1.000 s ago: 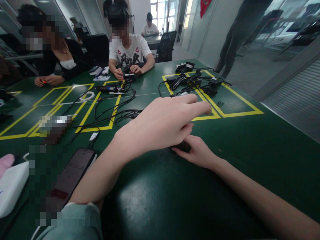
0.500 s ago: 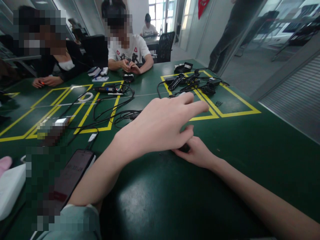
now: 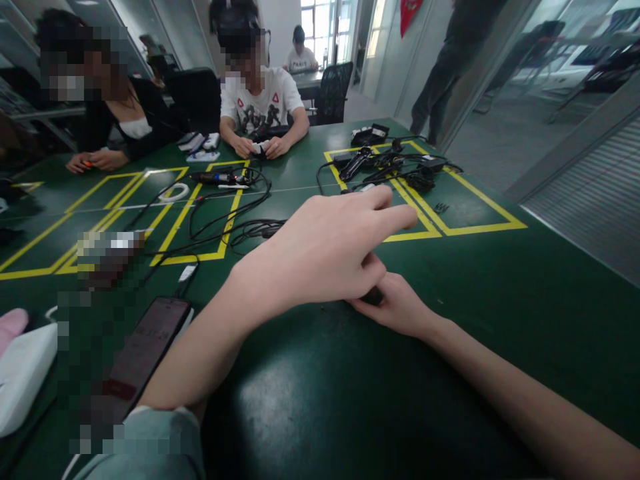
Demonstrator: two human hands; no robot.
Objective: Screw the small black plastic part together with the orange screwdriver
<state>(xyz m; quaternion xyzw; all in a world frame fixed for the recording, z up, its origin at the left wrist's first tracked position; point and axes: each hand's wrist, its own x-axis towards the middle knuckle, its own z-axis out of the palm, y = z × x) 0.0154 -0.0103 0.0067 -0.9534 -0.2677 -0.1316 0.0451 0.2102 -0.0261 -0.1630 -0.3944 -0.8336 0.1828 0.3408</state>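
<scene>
My left hand reaches across the middle of the view, back of the hand up. Its upper fingers are bent and point right, while a lower finger curls down close to my right hand. The fingers of my right hand are closed around a small dark object, most of which lies behind my left hand. What kind of object this is cannot be made out. Whatever the left thumb and fingertips grip is hidden from view. Both hands are just above the green table.
Left of my forearm lie a phone with a cable and a white box. Black cables and a tape ring lie ahead. Black devices sit inside yellow tape lines. Two people sit opposite; one holds a white item.
A lower finger of my left hand has curled in toward the dark object. My right hand stays nearly still. The person opposite has changed hand position and now holds a white item.
</scene>
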